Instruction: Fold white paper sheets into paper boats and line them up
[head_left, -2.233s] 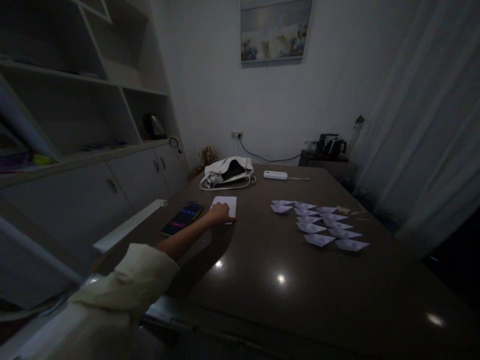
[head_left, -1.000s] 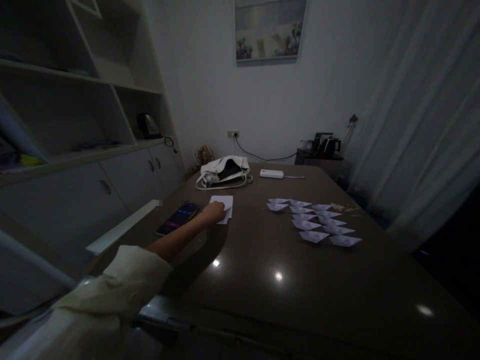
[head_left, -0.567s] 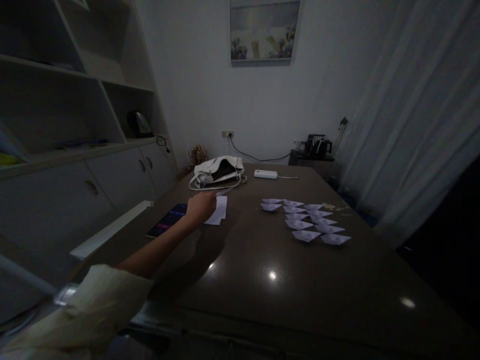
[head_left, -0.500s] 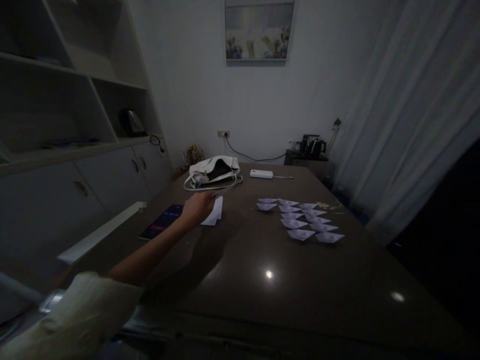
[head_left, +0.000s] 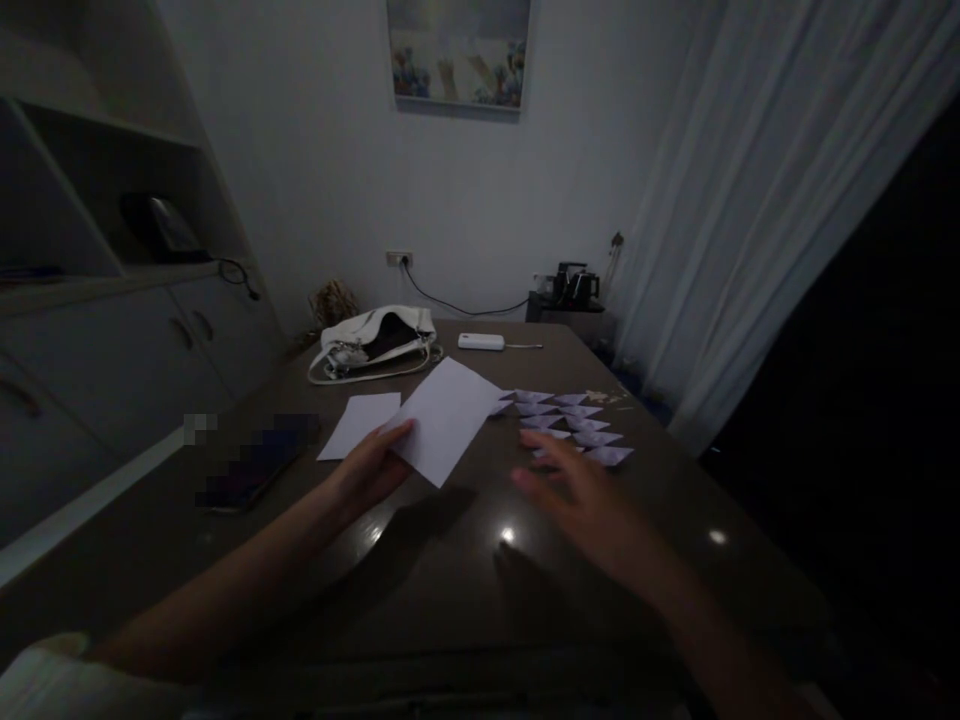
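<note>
The left hand (head_left: 371, 468) gripped a white paper sheet (head_left: 451, 415) above the table (head_left: 442, 580), apparently readying it, while the right hand (head_left: 592, 505), fingers spread and holding nothing, hung near the folded paper boats (head_left: 594, 439), the next move seemingly calling for both hands on the sheet.

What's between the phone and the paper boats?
The head view shows white paper lying between the phone and the paper boats, plus a sheet held by the left hand.
</note>
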